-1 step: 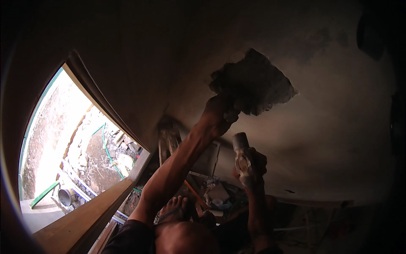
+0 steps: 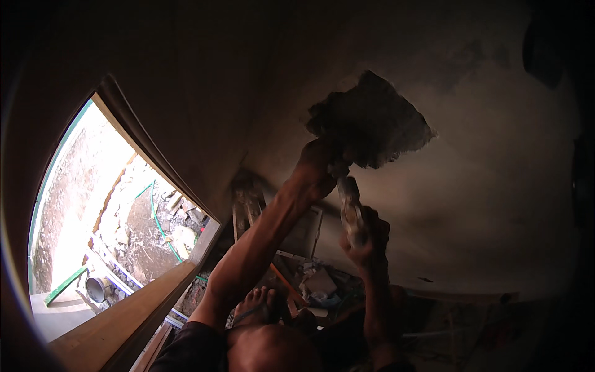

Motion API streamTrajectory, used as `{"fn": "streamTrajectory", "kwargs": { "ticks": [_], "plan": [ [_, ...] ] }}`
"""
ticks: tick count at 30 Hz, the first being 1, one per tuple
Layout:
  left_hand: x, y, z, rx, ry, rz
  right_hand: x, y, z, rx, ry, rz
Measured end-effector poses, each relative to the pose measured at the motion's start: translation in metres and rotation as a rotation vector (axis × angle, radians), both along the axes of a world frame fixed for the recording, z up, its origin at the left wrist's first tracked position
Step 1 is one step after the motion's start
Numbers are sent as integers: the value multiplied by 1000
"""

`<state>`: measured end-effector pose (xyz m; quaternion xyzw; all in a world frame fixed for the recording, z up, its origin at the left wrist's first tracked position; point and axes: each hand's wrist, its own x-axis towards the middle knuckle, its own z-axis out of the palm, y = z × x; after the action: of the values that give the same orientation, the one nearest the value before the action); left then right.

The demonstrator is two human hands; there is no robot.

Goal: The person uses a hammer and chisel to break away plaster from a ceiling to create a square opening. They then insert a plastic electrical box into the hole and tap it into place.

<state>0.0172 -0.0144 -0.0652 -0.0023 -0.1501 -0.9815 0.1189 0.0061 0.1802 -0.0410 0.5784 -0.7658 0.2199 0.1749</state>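
Observation:
My left hand (image 2: pixel 316 164) is raised against a dark wall, closed on a short metal chisel (image 2: pixel 338 168) at the lower edge of a ragged hole (image 2: pixel 372 118) in the plaster. Just below and to the right, my right hand (image 2: pixel 365 242) grips a grimy hammer (image 2: pixel 352 211), whose head is close to the chisel's back end; whether they touch I cannot tell. The chisel's tip is lost in shadow.
A bright doorway on the left shows rubble, a green hose (image 2: pixel 161 226), pipes and a timber board (image 2: pixel 118 310). Behind my left arm stands what looks like a ladder (image 2: pixel 242 208). Debris (image 2: pixel 319 282) and my sandalled foot (image 2: pixel 254 304) are lower down.
My right hand and the hammer have moved upward, bringing the hammer head closer to the chisel. My left hand holds its position.

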Motion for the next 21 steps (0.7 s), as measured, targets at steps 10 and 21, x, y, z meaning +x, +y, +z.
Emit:
{"fn": "streamTrajectory", "kwargs": {
  "ticks": [10, 21],
  "plan": [
    [3, -4, 8, -62, -156, 53, -5, -7, -10, 85, 113, -35],
    [-2, -18, -7, 40, -96, -14, -9, -19, -9, 26, -18, -12]
  ]
}}
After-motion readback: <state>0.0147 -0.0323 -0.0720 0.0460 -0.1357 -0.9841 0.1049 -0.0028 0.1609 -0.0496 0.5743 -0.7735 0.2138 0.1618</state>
